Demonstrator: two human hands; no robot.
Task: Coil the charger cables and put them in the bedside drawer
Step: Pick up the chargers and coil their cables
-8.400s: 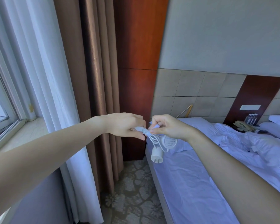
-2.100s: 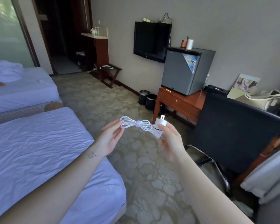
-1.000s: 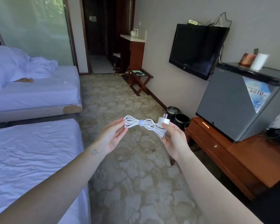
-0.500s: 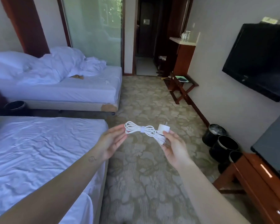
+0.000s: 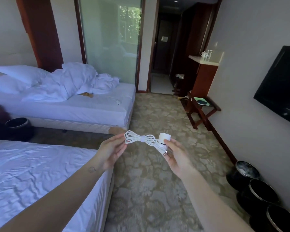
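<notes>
The cable (image 5: 141,140) is white and thin, coiled into a flat bundle with a small white strap around its middle, so both ends spread into loops. A white round plug (image 5: 164,137) sits at its right end, and a metal connector shows below it. The left hand (image 5: 111,153) pinches the left loops between thumb and fingers (image 5: 118,137), loosely closed. The right hand (image 5: 177,156) grips the plug end, fingers curled around it. The bundle hangs in the air over the carpet (image 5: 151,190), just right of the near bed (image 5: 40,178). No writing is readable.
</notes>
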